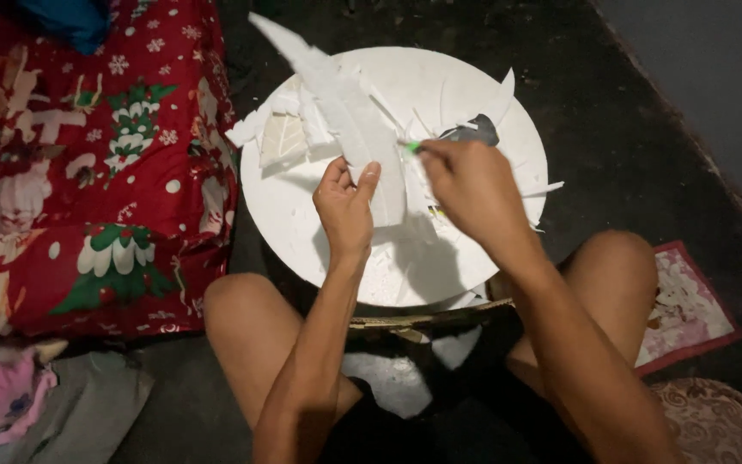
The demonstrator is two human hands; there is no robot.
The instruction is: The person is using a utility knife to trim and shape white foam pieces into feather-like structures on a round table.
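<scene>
Landmark: round white foam disc (pixel 508 94), lying flat on the dark floor (pixel 611 69) before the seated person's knees, serving as a work surface.

- Far left of the disc: red bedspread printed with festive trees and figures (pixel 88 172), bunched at the disc's edge; below it, pink and grey crumpled cloth (pixel 19 399).
- On the disc's upper left: small white foam offcuts (pixel 283 137), pushed aside, apparently out of the working area.
- Across the disc's middle: long white foam strip with a ragged, pointed end (pixel 345 112), slanting up and left. The left hand (pixel 347 206) holds its near end, thumb and fingers pinching it, seemingly to steady it.
- Right of the strip: right hand (pixel 474 185), grip pressed together on a slim green-tipped tool (pixel 411 147) whose tip meets the strip's edge; whether blade or pen cannot be told.
- Right of the disc: patterned pink mat with red border (pixel 689 309) on the floor.
</scene>
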